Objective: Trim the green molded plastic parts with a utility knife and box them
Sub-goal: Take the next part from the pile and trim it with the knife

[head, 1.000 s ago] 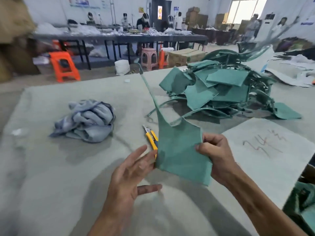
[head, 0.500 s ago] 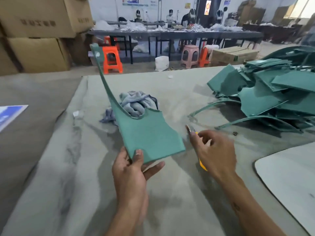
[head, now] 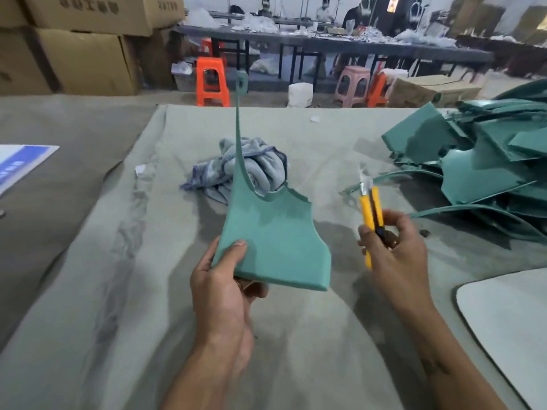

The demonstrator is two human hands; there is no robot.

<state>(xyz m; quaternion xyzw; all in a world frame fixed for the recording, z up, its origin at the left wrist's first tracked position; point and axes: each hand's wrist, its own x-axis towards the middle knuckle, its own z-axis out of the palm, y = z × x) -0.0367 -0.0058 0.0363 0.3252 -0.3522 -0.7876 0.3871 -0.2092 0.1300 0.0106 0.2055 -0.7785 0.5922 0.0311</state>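
My left hand (head: 225, 287) grips the near corner of a green molded plastic part (head: 272, 238), thumb on top, holding it above the grey table cloth (head: 118, 291). The part has a flat body and a long thin arm rising toward the far side. To its right my right hand (head: 393, 253) holds a yellow utility knife (head: 371, 211) upright, with the blade out and pointing away from me. The knife is apart from the part. A pile of green plastic parts (head: 479, 167) lies at the right of the table.
A crumpled blue-grey rag (head: 257, 167) lies behind the held part. A white board (head: 509, 315) sits at the near right, a blue-and-white sheet (head: 20, 164) at the left. Cardboard boxes (head: 80, 42), plastic stools and a long worktable with people stand beyond.
My right hand has lifted the knife off the table and now holds it upright. My left hand has taken over the part and tilted it more upright.
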